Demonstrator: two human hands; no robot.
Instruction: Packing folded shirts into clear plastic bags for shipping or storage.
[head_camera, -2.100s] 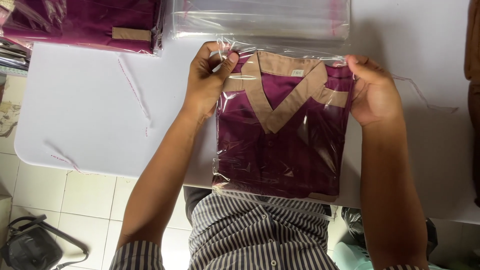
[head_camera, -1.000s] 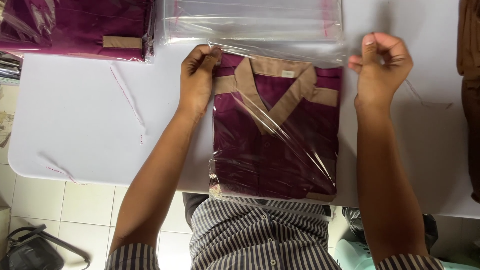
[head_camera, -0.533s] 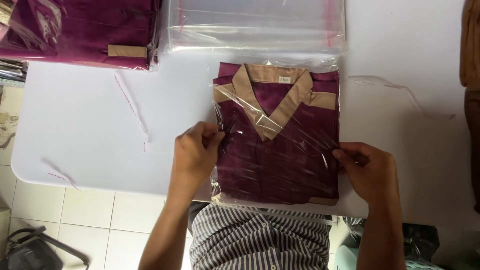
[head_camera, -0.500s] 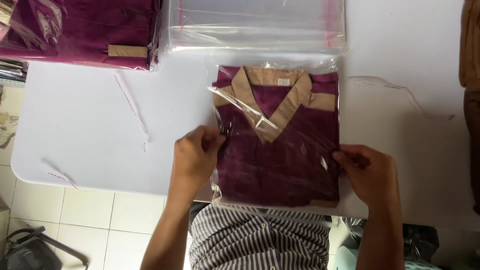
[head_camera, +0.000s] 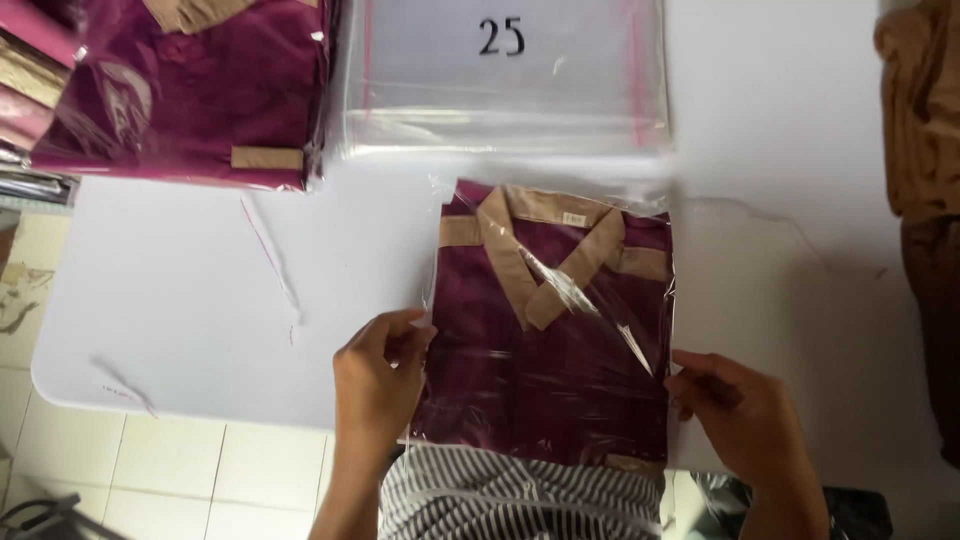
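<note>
A folded maroon shirt with a tan collar, sealed in a clear plastic bag (head_camera: 555, 330), lies on the white table (head_camera: 180, 320) right in front of me. My left hand (head_camera: 378, 380) grips the bag's lower left edge. My right hand (head_camera: 738, 415) pinches its lower right edge. The bag's bottom end hangs slightly over the table's near edge, above my striped shirt.
A stack of empty clear bags (head_camera: 505, 75) lies just beyond the bagged shirt. A pile of bagged maroon shirts (head_camera: 190, 90) sits at the far left. Brown garments (head_camera: 925, 150) lie along the right edge. Thin peeled strips (head_camera: 270, 260) litter the table.
Both hands came down from the bag's top corners to its lower side edges, and now hold it there. The bagged shirt has stayed flat on the table.
</note>
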